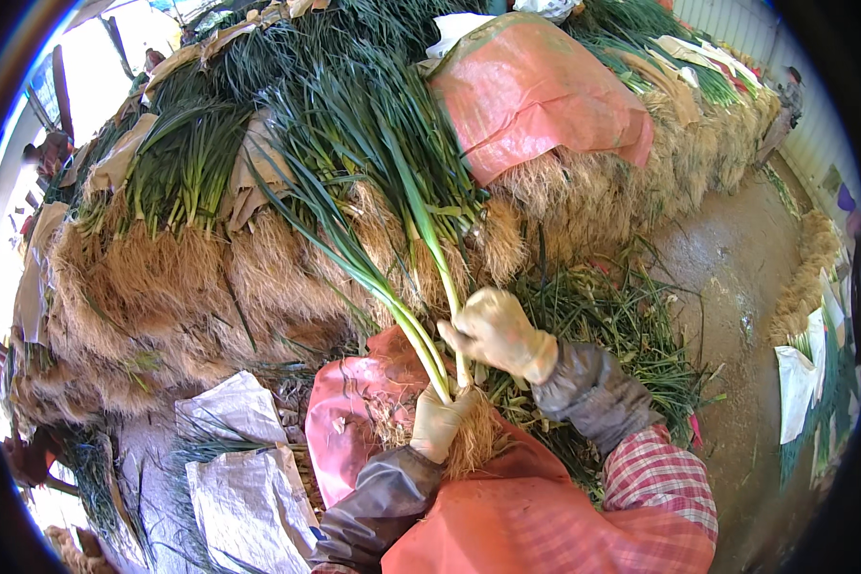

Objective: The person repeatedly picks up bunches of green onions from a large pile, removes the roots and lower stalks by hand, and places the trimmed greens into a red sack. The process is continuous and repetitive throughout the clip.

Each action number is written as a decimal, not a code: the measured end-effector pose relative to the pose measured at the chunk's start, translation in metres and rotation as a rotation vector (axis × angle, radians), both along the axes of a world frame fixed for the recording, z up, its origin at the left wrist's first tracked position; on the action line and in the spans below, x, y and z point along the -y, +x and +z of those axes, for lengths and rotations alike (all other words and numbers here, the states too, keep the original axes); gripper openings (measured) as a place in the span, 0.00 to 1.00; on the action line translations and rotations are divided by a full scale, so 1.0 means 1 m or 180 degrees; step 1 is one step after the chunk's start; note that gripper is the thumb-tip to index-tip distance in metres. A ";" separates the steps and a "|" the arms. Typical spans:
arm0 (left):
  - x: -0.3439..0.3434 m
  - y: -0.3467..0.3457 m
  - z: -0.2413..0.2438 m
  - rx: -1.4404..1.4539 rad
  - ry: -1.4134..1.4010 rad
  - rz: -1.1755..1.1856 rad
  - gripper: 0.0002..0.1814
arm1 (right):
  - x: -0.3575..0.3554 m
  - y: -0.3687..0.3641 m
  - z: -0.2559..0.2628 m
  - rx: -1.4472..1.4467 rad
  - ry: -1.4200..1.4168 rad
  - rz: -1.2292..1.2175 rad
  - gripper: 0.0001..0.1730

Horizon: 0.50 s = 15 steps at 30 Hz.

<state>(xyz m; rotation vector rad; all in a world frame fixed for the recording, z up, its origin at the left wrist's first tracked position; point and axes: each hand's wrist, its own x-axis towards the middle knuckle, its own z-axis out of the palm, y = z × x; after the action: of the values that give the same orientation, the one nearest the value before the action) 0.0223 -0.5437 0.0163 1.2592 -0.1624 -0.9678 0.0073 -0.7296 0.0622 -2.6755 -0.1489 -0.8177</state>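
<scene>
My left hand (434,425), in a pale glove, grips a few green onions (417,336) low on their white stems, over my lap. Their fibrous tan roots (473,439) hang down beside that hand, and the long green leaves reach up and away over the pile. My right hand (501,336), gloved too and slightly blurred, is curled just beside the rightmost stem (441,269). Whether its fingers pinch anything cannot be made out. A red apron (524,524) covers my lap, with root bits lying on it.
A long pile of green onions (194,168) stands in front, its roots (143,273) facing me. Red sheeting (538,93) covers part of it. Leaf trimmings (610,323) heap at right on the wet floor (739,273). White sacks (251,502) lie at left. A person (789,97) stands far right.
</scene>
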 end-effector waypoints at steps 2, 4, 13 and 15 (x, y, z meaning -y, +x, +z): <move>0.000 0.003 0.003 -0.0170 0.0006 0.0061 0.09 | -0.015 -0.022 0.006 0.0669 0.0166 0.0280 0.13; 0.000 0.006 0.006 -0.0695 -0.0457 0.0244 0.10 | -0.031 -0.045 0.012 0.1031 -0.0015 0.0662 0.10; -0.007 0.013 0.007 -0.1093 -0.0436 0.0174 0.12 | 0.012 -0.101 0.053 0.1907 0.2566 -0.0760 0.15; -0.008 0.013 0.008 -0.1317 -0.0432 0.0113 0.13 | 0.028 -0.093 0.039 0.0486 0.3232 -0.1253 0.10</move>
<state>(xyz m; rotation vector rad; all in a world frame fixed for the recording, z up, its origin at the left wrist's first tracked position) 0.0352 -0.5360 0.0242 0.9131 0.1158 -1.1455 -0.0858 -0.7577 0.1012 -1.6868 0.6129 -0.8804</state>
